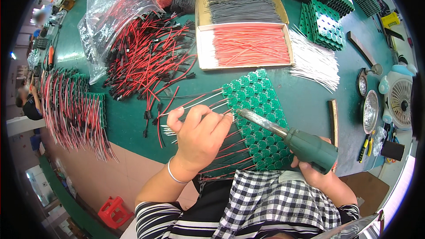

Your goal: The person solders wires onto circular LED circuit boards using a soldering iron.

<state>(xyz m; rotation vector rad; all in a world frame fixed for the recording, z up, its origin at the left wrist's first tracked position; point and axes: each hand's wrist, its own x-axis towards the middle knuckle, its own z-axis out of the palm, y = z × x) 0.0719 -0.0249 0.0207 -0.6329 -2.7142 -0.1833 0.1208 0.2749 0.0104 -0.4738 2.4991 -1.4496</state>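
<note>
A green circuit board panel [262, 121] of round sections lies in front of me, with red, black and white wires along its left edge. My left hand [201, 132] is closed, its thumb and finger pinched at that edge. A bunch of white wires [168, 130] sticks out from beneath this hand; the ends within the fingers are hidden. My right hand [315, 176] is wrapped round the green handle of a soldering iron [310, 148]. The iron's metal tip points left and meets the panel close to my left fingertips.
Black-ended red cables [141, 57] are heaped beside a clear plastic bag [115, 13]. Boxes hold black wires [241, 8] and red wires [250, 44]. Loose white wires [315, 59] and stacked green panels [322, 24] lie right. Wired panels [73, 110] hang over the left edge. A fan [398, 98] stands right.
</note>
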